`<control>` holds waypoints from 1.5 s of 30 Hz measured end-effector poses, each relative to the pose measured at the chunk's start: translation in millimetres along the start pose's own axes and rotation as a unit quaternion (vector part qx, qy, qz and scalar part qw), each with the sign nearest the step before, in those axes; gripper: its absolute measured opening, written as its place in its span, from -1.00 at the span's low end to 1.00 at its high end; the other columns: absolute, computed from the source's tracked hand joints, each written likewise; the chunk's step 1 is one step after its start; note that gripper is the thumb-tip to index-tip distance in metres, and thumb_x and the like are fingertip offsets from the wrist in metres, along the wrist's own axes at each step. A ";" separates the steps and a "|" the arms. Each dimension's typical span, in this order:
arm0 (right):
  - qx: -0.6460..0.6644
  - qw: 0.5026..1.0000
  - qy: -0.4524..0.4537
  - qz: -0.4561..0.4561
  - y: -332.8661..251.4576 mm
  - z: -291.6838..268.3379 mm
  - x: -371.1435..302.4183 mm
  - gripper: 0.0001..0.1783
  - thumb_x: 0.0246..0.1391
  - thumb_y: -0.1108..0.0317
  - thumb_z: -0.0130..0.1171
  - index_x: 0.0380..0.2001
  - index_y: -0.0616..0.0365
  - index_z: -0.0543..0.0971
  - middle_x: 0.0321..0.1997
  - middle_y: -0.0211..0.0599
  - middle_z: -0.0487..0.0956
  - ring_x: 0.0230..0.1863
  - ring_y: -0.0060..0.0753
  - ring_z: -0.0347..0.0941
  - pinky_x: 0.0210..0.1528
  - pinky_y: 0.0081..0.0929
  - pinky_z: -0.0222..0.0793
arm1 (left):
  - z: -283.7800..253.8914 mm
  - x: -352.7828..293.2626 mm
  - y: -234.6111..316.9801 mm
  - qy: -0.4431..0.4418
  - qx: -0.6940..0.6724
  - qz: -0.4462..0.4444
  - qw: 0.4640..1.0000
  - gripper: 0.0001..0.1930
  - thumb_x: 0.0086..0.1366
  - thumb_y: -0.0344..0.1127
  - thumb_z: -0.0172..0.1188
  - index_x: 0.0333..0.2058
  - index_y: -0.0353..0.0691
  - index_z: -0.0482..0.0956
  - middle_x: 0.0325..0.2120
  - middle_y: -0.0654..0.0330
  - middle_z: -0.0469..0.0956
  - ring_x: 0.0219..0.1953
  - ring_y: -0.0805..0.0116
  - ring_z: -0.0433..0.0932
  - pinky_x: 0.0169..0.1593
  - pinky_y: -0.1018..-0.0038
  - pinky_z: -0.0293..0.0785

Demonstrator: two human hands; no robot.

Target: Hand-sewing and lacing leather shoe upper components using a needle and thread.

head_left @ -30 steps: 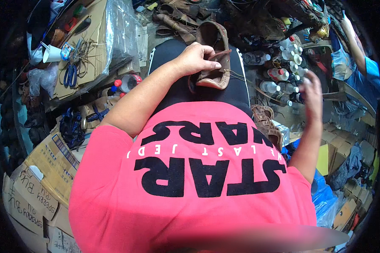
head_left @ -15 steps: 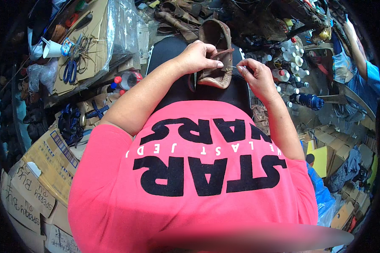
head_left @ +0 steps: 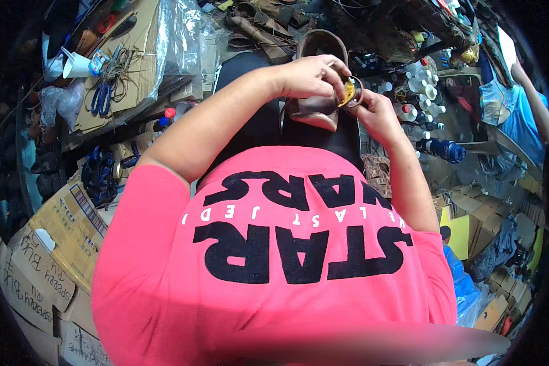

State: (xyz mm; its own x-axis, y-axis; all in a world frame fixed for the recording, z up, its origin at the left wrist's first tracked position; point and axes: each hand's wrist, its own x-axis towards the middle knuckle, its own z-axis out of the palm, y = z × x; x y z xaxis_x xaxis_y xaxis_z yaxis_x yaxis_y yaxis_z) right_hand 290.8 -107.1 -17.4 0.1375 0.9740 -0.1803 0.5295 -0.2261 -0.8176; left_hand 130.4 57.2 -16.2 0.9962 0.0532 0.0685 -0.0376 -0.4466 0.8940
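A brown leather shoe (head_left: 314,113) rests on my dark-covered lap, its hollow opening facing up. My left hand (head_left: 311,76) lies across its middle with the fingers bent, the fingertips beside a small round dark-rimmed piece with yellow inside (head_left: 348,93). What those fingers pinch, if anything, is hidden. My right hand (head_left: 375,116) is closed on the lower edge of that round piece, at the shoe's right side. I cannot make out whether it is a little tub or a ring.
At left, blue-handled scissors (head_left: 100,102) and a white cup (head_left: 76,65) sit on stacked cardboard (head_left: 140,85). Several bottles (head_left: 407,111) stand to my right. Leather scraps (head_left: 259,30) lie beyond the shoe. Another person's arm (head_left: 534,100) shows at far right.
My left hand has moved right and forward over the shoe. The round yellow-filled piece has come up in my right hand, where a thin needle-like thing showed before.
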 end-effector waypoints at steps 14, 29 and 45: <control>0.338 0.929 -0.114 0.094 49.4 -18.2 1.5 -0.78 0.04 0.40 0.19 -0.21 0.18 0.56 -0.18 -0.50 0.54 -0.12 -0.64 0.36 0.05 -0.60 0.18 | -1.8 45.1 -10.0 -0.082 0.008 -0.098 0.992 -0.67 -0.10 -0.46 0.34 -0.26 -0.17 0.61 -0.38 0.27 0.61 -0.27 0.45 0.53 -0.12 0.46 0.41; 0.266 0.948 -0.146 0.096 43.7 -31.0 19.8 -0.81 -0.04 0.48 0.21 -0.28 0.21 0.57 -0.27 -0.47 0.56 -0.20 -0.63 0.40 -0.03 -0.61 0.26 | 2.0 46.0 -8.3 -0.055 -0.029 -0.112 0.992 -0.72 -0.11 -0.50 0.35 -0.33 -0.20 0.60 -0.42 0.29 0.61 -0.30 0.48 0.54 -0.16 0.52 0.43; 0.144 0.989 0.015 0.000 15.0 -4.1 6.5 -0.65 -0.18 0.43 0.35 -0.25 0.15 0.52 -0.23 -0.45 0.47 -0.21 -0.64 0.37 -0.16 -0.64 0.31 | 30.3 -12.2 18.0 0.265 0.295 -0.012 0.918 -0.75 -0.11 -0.27 0.32 -0.38 -0.08 0.53 -0.37 0.24 0.49 -0.21 0.20 0.45 -0.16 0.24 0.32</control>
State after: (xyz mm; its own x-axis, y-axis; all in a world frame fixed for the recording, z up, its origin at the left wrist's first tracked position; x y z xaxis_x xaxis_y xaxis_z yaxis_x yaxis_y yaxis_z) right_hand 303.2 -104.2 -28.6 0.1638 0.9723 -0.1668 0.2696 -0.2068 -0.9405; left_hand 120.0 21.4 -14.4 0.8125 0.4260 0.3980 0.1876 -0.8375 0.5132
